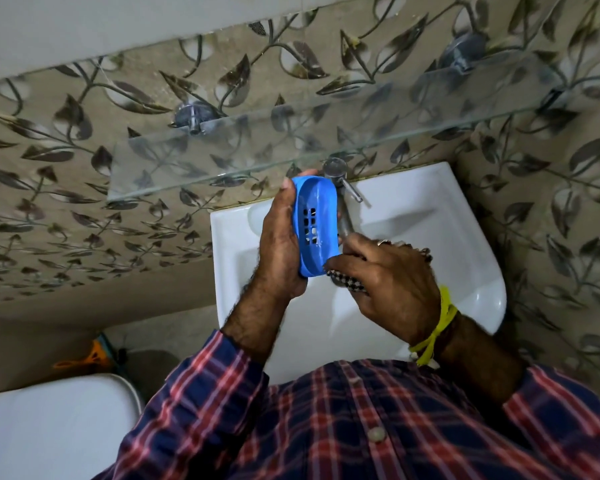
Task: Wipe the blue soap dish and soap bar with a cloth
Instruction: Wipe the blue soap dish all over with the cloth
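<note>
My left hand clamps the blue soap dish upright above the sink; my right hand pinches the cloth at its lower end. I judge hard wiping could lever the dish out of that edge grip into the sink. No soap bar visible.

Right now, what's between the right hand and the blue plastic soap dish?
Head view: a checked cloth bunched under the right hand, against the blue plastic soap dish.

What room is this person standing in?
Most likely a bathroom. A white washbasin with a metal tap sits under a glass shelf, and what looks like a toilet cistern stands at the lower left.
</note>
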The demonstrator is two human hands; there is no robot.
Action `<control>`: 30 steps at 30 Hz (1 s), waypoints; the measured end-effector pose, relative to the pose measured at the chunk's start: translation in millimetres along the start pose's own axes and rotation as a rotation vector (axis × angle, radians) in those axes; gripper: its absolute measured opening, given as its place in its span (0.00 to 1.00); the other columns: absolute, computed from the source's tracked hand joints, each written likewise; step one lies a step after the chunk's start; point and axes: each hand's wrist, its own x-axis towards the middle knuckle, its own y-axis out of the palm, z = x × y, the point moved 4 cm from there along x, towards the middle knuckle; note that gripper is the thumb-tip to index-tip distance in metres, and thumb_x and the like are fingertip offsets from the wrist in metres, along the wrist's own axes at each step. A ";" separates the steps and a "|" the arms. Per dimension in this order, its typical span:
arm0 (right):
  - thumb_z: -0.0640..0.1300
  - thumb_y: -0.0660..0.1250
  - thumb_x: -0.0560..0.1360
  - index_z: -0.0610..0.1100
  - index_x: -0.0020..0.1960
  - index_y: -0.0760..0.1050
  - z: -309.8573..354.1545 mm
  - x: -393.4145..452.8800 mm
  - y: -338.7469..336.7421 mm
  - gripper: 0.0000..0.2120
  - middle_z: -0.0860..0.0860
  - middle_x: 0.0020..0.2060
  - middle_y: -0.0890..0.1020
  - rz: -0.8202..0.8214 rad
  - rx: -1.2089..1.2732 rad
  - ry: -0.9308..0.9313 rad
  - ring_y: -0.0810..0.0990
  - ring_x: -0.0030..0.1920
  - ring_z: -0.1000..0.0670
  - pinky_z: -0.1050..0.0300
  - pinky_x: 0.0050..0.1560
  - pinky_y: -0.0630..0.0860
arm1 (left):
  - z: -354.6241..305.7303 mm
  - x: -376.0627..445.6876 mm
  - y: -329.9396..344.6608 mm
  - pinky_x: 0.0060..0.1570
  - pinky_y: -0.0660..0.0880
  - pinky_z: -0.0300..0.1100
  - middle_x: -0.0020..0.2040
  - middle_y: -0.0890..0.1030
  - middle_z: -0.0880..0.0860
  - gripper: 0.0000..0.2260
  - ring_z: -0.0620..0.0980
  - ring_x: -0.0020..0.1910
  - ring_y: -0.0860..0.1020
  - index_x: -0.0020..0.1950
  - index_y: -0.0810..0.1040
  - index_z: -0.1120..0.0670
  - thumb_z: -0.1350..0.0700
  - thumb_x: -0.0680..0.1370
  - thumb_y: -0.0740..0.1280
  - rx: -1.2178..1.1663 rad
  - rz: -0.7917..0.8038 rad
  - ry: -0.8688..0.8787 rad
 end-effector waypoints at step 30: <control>0.38 0.68 0.70 0.46 0.50 0.80 -22.3 14.9 22.2 0.10 0.46 0.47 0.81 -0.077 -0.331 0.063 0.79 0.35 0.42 0.50 0.31 0.76 | 41.1 -7.7 -13.3 0.51 0.79 0.58 0.50 0.82 0.62 0.30 0.61 0.48 0.81 0.63 0.79 0.58 0.32 0.79 0.61 0.082 -0.096 -0.154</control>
